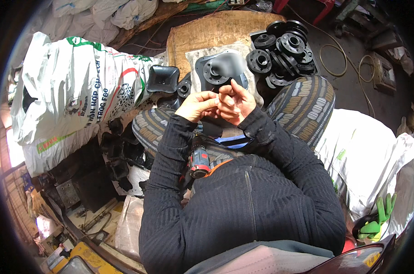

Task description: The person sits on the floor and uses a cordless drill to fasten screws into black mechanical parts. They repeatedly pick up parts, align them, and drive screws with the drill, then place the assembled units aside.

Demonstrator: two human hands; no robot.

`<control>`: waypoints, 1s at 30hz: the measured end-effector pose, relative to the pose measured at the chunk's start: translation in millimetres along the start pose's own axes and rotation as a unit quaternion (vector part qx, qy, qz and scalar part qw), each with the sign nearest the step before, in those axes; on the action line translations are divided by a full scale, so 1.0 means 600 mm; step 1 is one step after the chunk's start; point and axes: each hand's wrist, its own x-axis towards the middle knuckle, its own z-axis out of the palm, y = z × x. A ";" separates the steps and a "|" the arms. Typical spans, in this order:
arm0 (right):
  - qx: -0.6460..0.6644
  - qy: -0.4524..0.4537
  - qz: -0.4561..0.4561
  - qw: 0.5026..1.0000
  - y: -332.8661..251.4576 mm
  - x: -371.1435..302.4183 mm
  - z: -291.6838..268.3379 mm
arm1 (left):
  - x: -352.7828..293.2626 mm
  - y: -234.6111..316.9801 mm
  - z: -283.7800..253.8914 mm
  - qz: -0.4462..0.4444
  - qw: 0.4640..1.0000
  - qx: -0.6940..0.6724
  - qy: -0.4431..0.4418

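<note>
My left hand (199, 106) and my right hand (235, 103) meet in front of me, fingertips pinched close together. Whatever they hold is too small or hidden to make out. Just beyond them, a black squarish part with a round, holed flange (211, 72) rests on a pale, worn pad (195, 55); a blurred patch covers some of it. A cordless drill (199, 162) with a grey and red body lies at my lap, below my left hand. To the left of the pad are a black square dish-like part (162, 77) and a small round flange (184, 88).
Several black round flanges (291, 44) are heaped right of the pad, near a brown board (207, 31). Large white sacks (79, 86) stand at left, and another white sack (360, 150) at right. Green gloves (381, 214) lie lower right. A hose (337, 59) loops across the floor.
</note>
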 end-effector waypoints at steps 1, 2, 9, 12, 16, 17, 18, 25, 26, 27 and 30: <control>-0.001 0.035 -0.013 0.999 0.002 0.000 0.006 | 0.001 0.000 0.001 0.008 1.000 -0.006 0.008; 0.025 -0.025 -0.005 0.999 -0.002 0.005 -0.011 | 0.000 -0.001 0.002 0.016 1.000 -0.013 0.016; 0.058 0.067 -0.040 0.995 0.000 0.014 0.006 | -0.007 0.023 0.012 0.143 0.981 0.097 0.092; 0.015 0.102 -0.027 0.994 -0.004 0.013 0.004 | -0.013 0.050 0.012 0.202 0.966 0.137 0.088; -0.084 0.139 0.034 0.986 -0.012 0.016 -0.001 | -0.030 0.091 0.003 0.185 0.958 0.204 0.083; -0.119 0.144 0.060 0.981 -0.015 0.017 -0.002 | -0.036 0.104 0.005 0.155 0.957 0.235 0.069; -0.200 0.154 0.070 0.965 -0.015 0.014 -0.003 | -0.042 0.116 0.008 0.125 0.954 0.265 0.056; -0.354 0.159 0.202 0.899 0.001 0.025 0.009 | -0.070 0.071 0.010 0.191 0.890 0.388 0.146; -0.323 0.180 0.169 0.914 0.002 0.023 -0.006 | -0.096 0.070 0.018 0.205 0.833 0.480 0.185; -0.324 0.227 0.152 0.906 -0.006 0.023 -0.003 | -0.135 0.069 0.020 0.121 0.853 0.473 0.183; -0.219 0.256 0.091 0.937 -0.019 0.022 -0.041 | -0.280 -0.018 0.003 -0.016 0.783 0.622 0.027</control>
